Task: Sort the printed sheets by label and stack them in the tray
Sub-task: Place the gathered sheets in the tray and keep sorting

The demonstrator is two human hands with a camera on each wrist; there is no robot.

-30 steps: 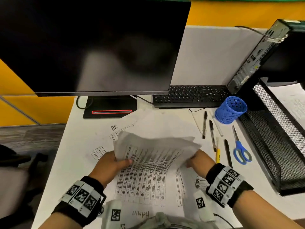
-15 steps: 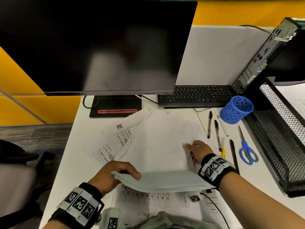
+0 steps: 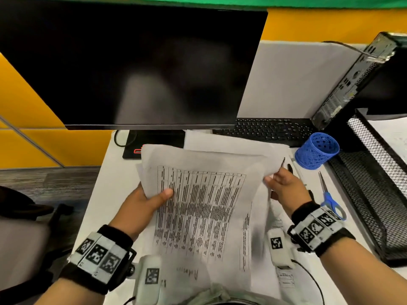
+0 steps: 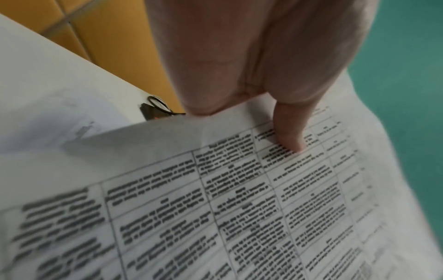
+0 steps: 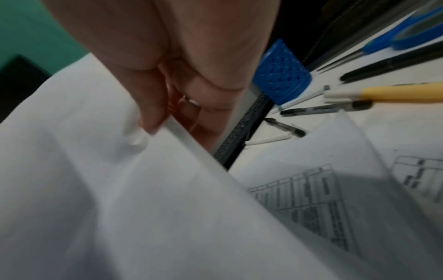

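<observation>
A white desk [image 3: 103, 183] stands against yellow wall panels, with grey wood-look floor off its left edge. A dark monitor [image 3: 136, 62] fills the back of the desk, a black keyboard [image 3: 271, 129] lies behind and right of it, and a computer case [image 3: 356, 78] leans at the back right corner. Along the right edge sits a black mesh tray [image 3: 374, 194]; just left of it are a blue mesh pen cup [image 3: 317, 150], blue-handled scissors [image 3: 330, 197] and several pens [image 5: 393, 64], among them a yellow one.

The printed sheets [image 3: 198, 205] are held up off the desk over its front middle, printed table facing the person, long axis running from the person toward the monitor and the far edge tilted upward. The left hand [image 3: 141, 205] grips the left edge, thumb pressed on the printed face and fingers behind. The right hand [image 3: 286, 190] pinches the upper right corner between thumb and fingers. More printed sheets lie flat on the desk beneath; one near the front edge bears a handwritten label, too blurred to read surely.
</observation>
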